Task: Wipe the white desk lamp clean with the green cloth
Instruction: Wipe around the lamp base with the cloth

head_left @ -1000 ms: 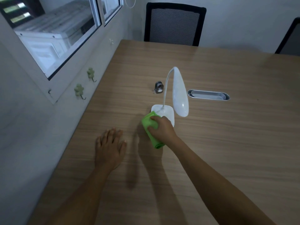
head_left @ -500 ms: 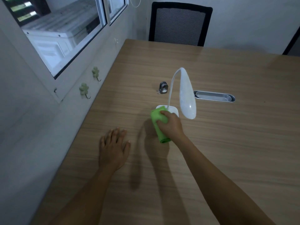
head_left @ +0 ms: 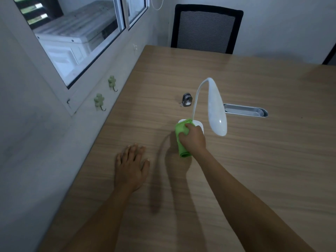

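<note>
The white desk lamp stands on the wooden table, its curved neck rising from a flat base and its long head drooping to the right. My right hand grips the folded green cloth and presses it on the lamp's base, hiding most of that base. My left hand lies flat on the table to the left of the lamp, fingers spread, holding nothing.
A small metal clip-like object sits behind the lamp. An oval metal cable tray is set into the table to the right. A black mesh chair stands at the far edge. A wall with a window and green hooks borders the left.
My right hand has slid the green cloth further over the lamp's base, covering more of it. The left hand stays flat on the table.
</note>
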{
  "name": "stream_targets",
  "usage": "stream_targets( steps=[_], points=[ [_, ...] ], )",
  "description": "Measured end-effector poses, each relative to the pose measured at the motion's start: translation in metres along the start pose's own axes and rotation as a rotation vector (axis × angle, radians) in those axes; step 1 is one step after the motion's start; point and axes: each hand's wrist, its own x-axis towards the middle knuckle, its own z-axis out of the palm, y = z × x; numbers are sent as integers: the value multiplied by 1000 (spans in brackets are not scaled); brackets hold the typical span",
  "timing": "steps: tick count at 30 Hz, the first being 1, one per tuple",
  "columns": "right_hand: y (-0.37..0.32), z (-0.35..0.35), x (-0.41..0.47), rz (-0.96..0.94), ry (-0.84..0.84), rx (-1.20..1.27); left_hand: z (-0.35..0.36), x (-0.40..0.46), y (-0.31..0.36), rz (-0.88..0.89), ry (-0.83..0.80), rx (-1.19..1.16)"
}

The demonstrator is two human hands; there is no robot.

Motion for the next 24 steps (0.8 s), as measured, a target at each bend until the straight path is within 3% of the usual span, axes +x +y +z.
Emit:
stream_targets(
  steps=[2,6,12,17,19,21,24],
  points=[
    [-4,5,0,-2,-17,-20,0,0,0,-1,0,-8],
    [-17,23,-5,-134,-224,-85,-1,0,0,4,16,0],
    [-10,7,8,-51,-6,-4,0,0,0,8,14,-1],
    [-14,12,2,-131,-210,-81,-1,0,-1,16,31,12],
    [-18,11,2,-201,-157,-58,0,0,-1,10,26,10],
    [-20,1,4,-234,18,-80,1,1,-1,4,22,3],
    [-18,-13,7,-148,188,-159,2,1,0,-6,17,-8]
  ],
)
